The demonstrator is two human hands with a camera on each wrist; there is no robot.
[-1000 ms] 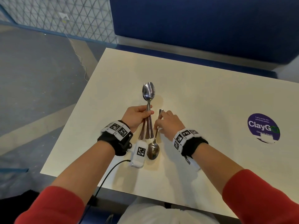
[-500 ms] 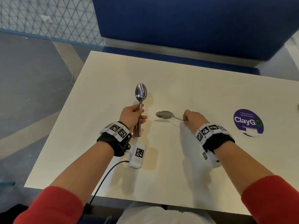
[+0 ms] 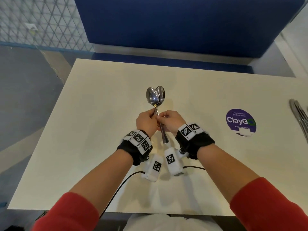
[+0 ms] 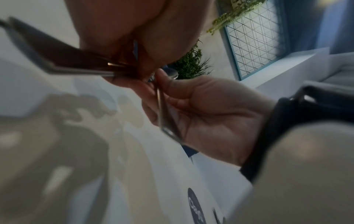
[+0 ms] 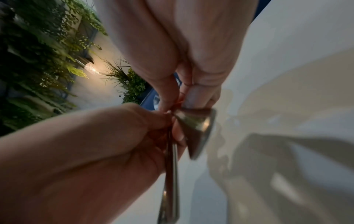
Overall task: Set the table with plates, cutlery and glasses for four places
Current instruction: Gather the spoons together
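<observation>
Over the middle of the cream table (image 3: 100,147) both hands meet on a bunch of steel spoons (image 3: 155,97), whose bowls point up and away from me. My left hand (image 3: 153,115) grips the spoon handles (image 5: 170,181) in its curled fingers. My right hand (image 3: 162,116) pinches the handle of one spoon (image 4: 162,113) right beside the bunch, and that handle's end (image 5: 195,125) sticks out below its fingertips. In the head view two overlapping bowls show; the necks are hidden by the fingers.
A purple round ClayGo sticker (image 3: 240,121) lies on the table to the right. More steel cutlery (image 3: 300,114) lies at the table's right edge, cut off by the frame. A blue bench back (image 3: 166,22) stands behind the far edge. Floor lies to the left.
My right hand had carried one spoon out to the right, bowl pointing left. It has brought the spoon back to the bunch, bowl up beside the others. The left hand stayed put.
</observation>
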